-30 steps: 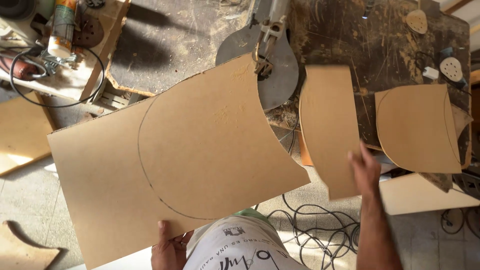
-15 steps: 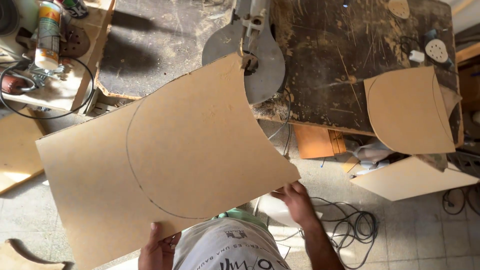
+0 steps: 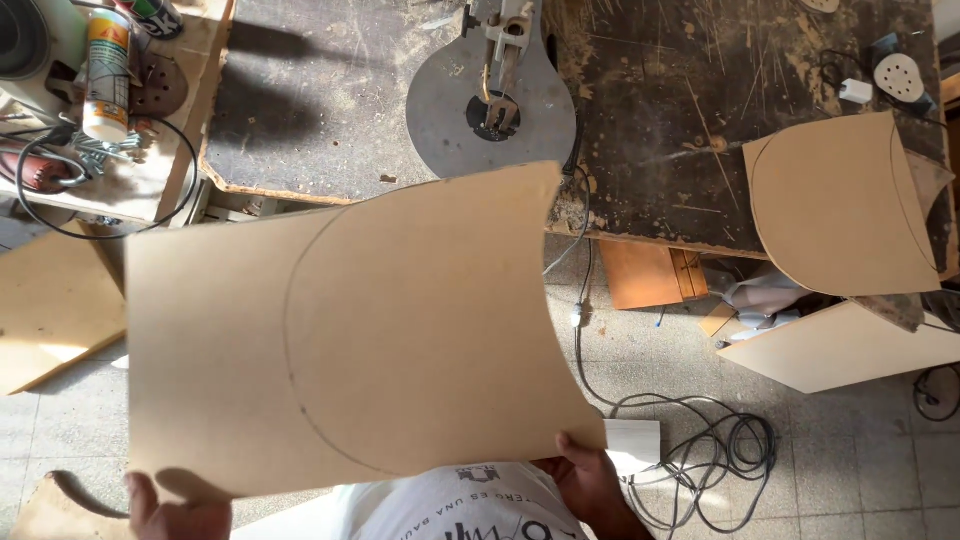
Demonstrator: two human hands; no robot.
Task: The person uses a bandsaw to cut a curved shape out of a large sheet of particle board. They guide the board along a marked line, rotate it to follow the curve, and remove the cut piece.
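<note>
Two hands [image 3: 180, 510] [image 3: 590, 480], one marked board [image 3: 350, 330], one tube [image 3: 107, 75].

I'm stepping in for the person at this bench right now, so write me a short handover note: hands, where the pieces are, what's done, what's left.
Left hand: grips the near left corner of the big fibreboard panel.
Right hand: fingers under the panel's near right corner. The panel is held in the air in front of the scroll saw.
Done: the panel's right edge is cut to a curve; a cut curved piece lies on the workbench at right.
Left: the pencilled arc on the panel is still uncut.
</note>
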